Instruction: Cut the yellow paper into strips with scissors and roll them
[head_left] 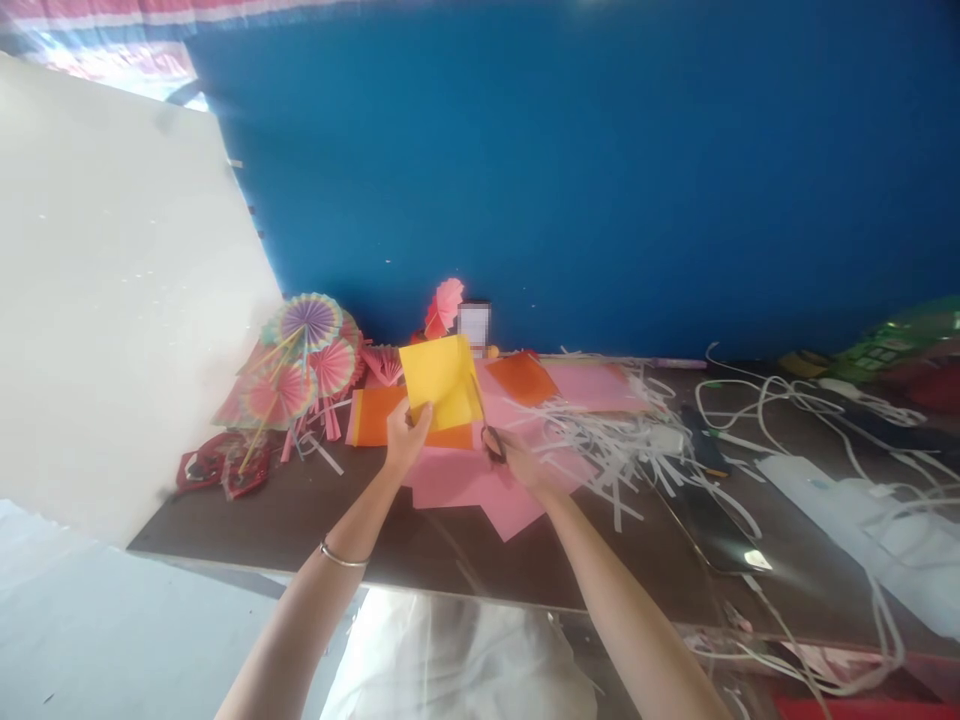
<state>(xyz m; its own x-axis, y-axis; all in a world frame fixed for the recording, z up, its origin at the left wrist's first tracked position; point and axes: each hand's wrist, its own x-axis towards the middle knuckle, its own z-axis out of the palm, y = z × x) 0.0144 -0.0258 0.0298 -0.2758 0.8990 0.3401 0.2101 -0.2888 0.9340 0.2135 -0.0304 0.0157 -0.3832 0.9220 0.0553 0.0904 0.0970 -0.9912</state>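
My left hand (407, 437) pinches the lower left edge of a yellow sheet of paper (442, 380), held up above the table. A pair of scissors (493, 444) is in my right hand (517, 462), fingers closed round the dark handles. Its blades run up along the right edge of the yellow sheet; whether they are apart is too blurred to make out. Under the hands lie pink paper sheets (450, 485) and an orange sheet (375, 415). Another orange sheet (523, 377) rests on the pink paper further back.
Folded paper fans (304, 335) stand at the left of the brown table (315, 520). White paper strips (607, 440) are heaped right of my hands. Beyond them lie a dark phone (712, 530), white cables (787, 400) and a white box-like object (862, 530). A blue wall (585, 180) closes the back.
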